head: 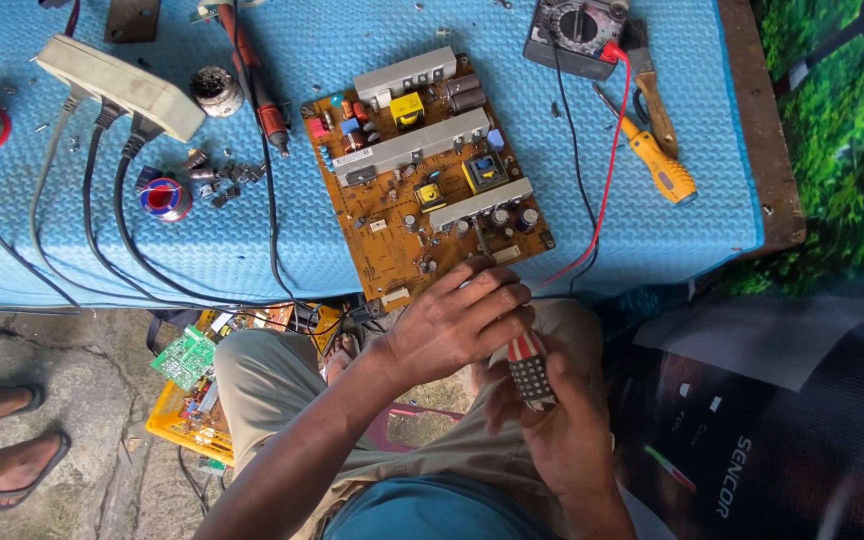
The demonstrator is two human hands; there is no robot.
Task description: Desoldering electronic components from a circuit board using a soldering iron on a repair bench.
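Worktop (252, 250): covered with a blue textured mat, seen from above, bare ground below its near edge.
Circuit board (422, 170): orange-brown, lying tilted at the middle of the mat, carrying grey heat sinks, yellow transformers and dark capacitors.
Power strip (122, 85): cream, upper left, three dark cables running down off the mat.
Multimeter (577, 30): dark, at the far edge, red and black leads trailing toward the board's near corner.
Screwdriver (657, 160): yellow handle, right of the board, apart from it.
Left hand (457, 320): fingers curled over the top of the perforated strip, touching the board's near edge.
Right hand (562, 420): closed around the strip from below, over the lap.
Perforated strip (530, 370): small, red and white with rows of dots, gripped between both hands, just below the board.
Solder spools (164, 198): red, at the left.
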